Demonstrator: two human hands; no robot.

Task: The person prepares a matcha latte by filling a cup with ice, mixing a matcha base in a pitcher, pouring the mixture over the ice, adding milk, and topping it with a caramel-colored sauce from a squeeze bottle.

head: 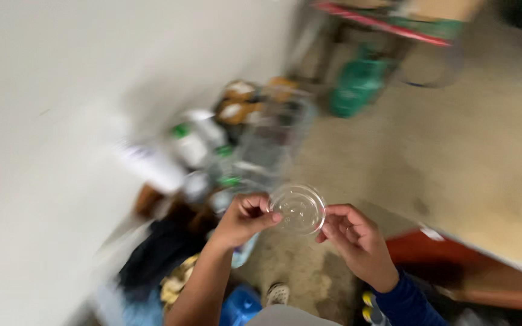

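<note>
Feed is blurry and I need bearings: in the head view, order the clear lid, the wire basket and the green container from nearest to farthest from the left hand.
1. Clear lid: pinched in the left hand, beside the right hand.
2. Wire basket: above the hand, mid-picture.
3. Green container: farthest, upper right, under the table.

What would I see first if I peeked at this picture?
First, a clear round plastic lid held up in the middle, pinched by the left hand on one edge and the right hand on the other. Behind it, by the pale wall, sits a blurry heap of bottles and packets, and a green container stands further back.
</note>
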